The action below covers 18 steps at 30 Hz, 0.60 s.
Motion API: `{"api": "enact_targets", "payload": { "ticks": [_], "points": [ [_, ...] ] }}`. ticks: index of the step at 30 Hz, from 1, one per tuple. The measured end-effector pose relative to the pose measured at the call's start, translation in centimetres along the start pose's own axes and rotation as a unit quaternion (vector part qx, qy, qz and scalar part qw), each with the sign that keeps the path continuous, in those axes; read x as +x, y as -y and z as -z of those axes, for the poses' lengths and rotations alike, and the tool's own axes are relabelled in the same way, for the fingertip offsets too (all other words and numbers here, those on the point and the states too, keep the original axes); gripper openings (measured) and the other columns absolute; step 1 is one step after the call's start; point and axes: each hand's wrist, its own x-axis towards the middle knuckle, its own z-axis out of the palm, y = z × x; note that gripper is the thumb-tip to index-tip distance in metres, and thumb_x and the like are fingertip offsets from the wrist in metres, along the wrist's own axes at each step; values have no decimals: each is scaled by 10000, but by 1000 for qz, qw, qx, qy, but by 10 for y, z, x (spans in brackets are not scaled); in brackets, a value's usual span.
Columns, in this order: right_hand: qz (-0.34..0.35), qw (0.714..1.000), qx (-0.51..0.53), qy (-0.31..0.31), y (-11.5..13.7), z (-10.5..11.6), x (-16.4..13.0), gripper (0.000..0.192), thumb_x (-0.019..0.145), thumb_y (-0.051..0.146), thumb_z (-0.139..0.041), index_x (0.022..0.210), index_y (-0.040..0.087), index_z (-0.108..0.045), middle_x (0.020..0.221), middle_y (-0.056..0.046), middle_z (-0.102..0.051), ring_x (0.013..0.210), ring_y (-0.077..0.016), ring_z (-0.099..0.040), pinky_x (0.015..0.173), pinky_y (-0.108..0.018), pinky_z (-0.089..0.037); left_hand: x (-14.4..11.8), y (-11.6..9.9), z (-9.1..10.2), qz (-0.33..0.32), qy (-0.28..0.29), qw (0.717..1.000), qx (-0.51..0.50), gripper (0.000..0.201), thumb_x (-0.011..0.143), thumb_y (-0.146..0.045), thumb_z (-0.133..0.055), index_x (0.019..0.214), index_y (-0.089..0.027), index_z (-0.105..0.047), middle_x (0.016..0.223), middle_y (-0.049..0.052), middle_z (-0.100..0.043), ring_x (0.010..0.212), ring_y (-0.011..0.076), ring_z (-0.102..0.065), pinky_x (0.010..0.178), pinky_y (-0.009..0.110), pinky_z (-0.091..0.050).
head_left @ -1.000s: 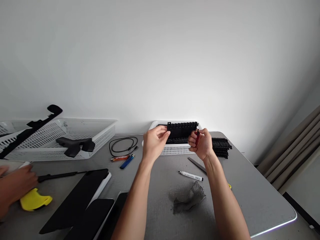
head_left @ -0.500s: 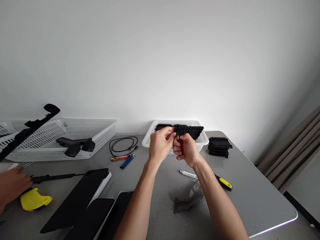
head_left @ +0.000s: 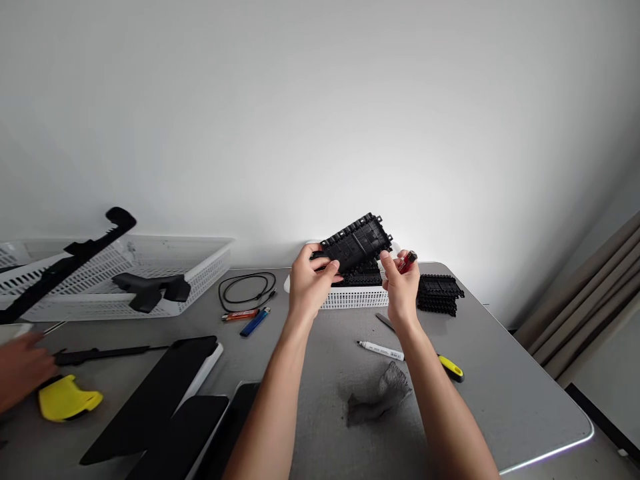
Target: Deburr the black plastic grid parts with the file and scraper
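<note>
My left hand (head_left: 311, 280) grips one end of a black moulded plastic panel (head_left: 356, 244), thumb in front and fingers around its edge. The panel is tilted up to the right, with lugs along its edges. In my closed right hand (head_left: 401, 290) is a red lighter (head_left: 407, 263), its dark end pointing up and right. My right thumb is near the panel's lower right corner; whether it touches cannot be seen. Behind the hands stands a white basket (head_left: 353, 298) with more black ribbed panels (head_left: 365, 275) inside. Similar panels (head_left: 439, 293) are stacked on its right.
A white marker (head_left: 381, 350), a grey cloth (head_left: 380, 397) and a yellow-black handled tool (head_left: 451, 368) lie in front. Leftward are a blue lighter (head_left: 255, 322), an orange lighter (head_left: 241, 315), a cable (head_left: 247, 293), a larger basket (head_left: 207, 273) and another person's hand (head_left: 25, 367).
The panel has been raised and turned, so its broad face shows. My right hand has moved right, away from the left hand, with the red lighter. The other person's long black part has shifted right.
</note>
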Motion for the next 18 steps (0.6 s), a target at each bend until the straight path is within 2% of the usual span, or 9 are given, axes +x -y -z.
{"api": "enact_targets", "payload": {
  "ticks": [2, 5, 7, 9, 12, 15, 18],
  "points": [
    [25, 1000, -3, -15, -5, 0, 3, 443, 731, 532, -713, 919, 256, -422, 654, 83, -298, 543, -92, -284, 479, -227, -256, -2, -4, 0, 19, 38, 998, -42, 493, 652, -283, -725, 1069, -206, -474, 760, -22, -653, 636, 150, -679, 659, 345, -615],
    [30, 999, -26, -5, -11, 0, 6, 432, 749, 549, -694, 765, 245, -388, 617, 81, -287, 528, -90, -252, 465, -235, -249, -4, -8, 1, 43, 92, 993, -57, 556, 627, -281, -752, 1094, -207, -460, 798, -6, -682, 697, 175, -702, 702, 376, -613],
    [25, 999, -38, -2, -14, 0, 8, 469, 750, 535, -692, 684, 246, -329, 595, 77, -273, 524, -89, -229, 462, -244, -246, -4, -9, 1, 46, 104, 993, -36, 561, 620, -290, -774, 1090, -202, -482, 849, 20, -707, 751, 194, -717, 749, 372, -599],
    [16, 999, -37, -7, -13, 2, 10, 459, 733, 510, -702, 660, 246, -334, 587, 75, -264, 523, -90, -222, 460, -249, -242, -4, -9, 1, 23, 107, 994, -12, 532, 634, -328, -791, 1071, -191, -521, 946, 61, -724, 847, 211, -722, 816, 357, -575],
    [-1, 999, -33, -8, -10, 6, 12, 351, 698, 471, -719, 697, 228, -466, 585, 77, -265, 522, -89, -227, 458, -248, -228, -4, -7, 0, -28, 124, 992, 20, 456, 711, -428, -754, 1053, -174, -590, 1054, 105, -719, 990, 233, -696, 888, 338, -535],
    [-17, 998, -54, 2, -8, 9, 13, 317, 674, 434, -734, 837, 191, -614, 588, 79, -286, 525, -82, -238, 467, -243, -224, -2, -3, 1, -69, 144, 985, 68, 395, 806, -493, -653, 1030, -168, -635, 943, 83, -725, 958, 231, -691, 858, 319, -530],
    [-4, 997, -82, 0, -7, 11, 14, 337, 680, 421, -728, 885, 164, -658, 591, 75, -296, 546, -84, -267, 494, -245, -246, -1, 1, 3, -99, 139, 978, 116, 358, 834, -512, -602, 922, -169, -656, 799, 42, -691, 842, 217, -687, 754, 286, -540]
  ]
}}
